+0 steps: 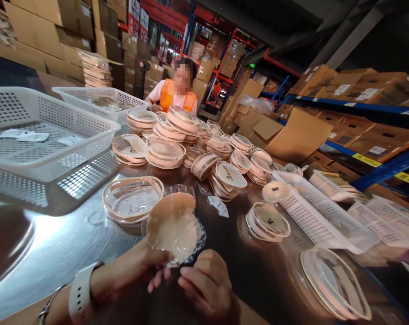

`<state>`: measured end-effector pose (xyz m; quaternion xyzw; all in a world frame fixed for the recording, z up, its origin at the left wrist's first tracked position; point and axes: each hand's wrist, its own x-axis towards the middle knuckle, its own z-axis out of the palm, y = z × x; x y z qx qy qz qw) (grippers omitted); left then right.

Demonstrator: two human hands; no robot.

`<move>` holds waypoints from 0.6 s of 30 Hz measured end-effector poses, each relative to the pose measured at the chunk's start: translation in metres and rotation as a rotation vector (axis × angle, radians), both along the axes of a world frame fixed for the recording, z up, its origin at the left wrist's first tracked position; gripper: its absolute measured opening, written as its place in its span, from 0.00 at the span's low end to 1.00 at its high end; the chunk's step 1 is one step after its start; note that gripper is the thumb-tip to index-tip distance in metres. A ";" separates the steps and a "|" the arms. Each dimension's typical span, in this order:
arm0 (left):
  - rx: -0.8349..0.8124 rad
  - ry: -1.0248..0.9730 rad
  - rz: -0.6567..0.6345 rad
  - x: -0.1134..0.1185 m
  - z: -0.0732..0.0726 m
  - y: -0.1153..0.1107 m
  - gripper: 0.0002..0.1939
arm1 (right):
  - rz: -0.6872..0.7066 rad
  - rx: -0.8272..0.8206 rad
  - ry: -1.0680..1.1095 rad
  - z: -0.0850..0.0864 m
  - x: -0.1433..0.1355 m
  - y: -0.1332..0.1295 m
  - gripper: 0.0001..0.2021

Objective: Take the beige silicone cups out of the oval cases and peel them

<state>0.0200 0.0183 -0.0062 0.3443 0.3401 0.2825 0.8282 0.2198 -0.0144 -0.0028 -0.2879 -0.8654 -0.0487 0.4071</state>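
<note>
A peach-coloured cup (170,223), wrapped partly in clear film (200,241), is held upright by the left hand (157,264), its lower edge pinched between thumb and fingers. A white wristband (80,291) is worn on that arm. The right hand (209,282) is seen just beside the film's lower edge, its fingers curled inward; whether anything is grasped by them cannot be told. The cup is held above the metal table (85,246), in front of and slightly right of a clear-lidded case (124,222) in which printed paper can be seen. White slips (218,205) are laid beyond the cup, near a large pile of lidded cases (166,151). To the left, a white perforated basket (51,164) is placed, with paper packets (24,135) lying inside. On the right, a round case (268,221) is set near a long white basket (304,219). Beyond the pile, a person (179,97) in an orange vest can be seen
</note>
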 end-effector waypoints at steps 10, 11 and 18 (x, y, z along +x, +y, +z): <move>0.036 0.044 -0.039 0.004 0.001 -0.005 0.12 | -0.153 0.017 -0.011 0.004 -0.015 -0.001 0.12; 0.035 0.035 -0.031 0.004 0.001 -0.005 0.13 | -0.156 0.033 -0.004 0.003 -0.015 -0.001 0.11; -0.007 -0.008 -0.066 0.003 0.000 -0.005 0.16 | -0.123 0.129 0.028 0.000 -0.013 -0.001 0.06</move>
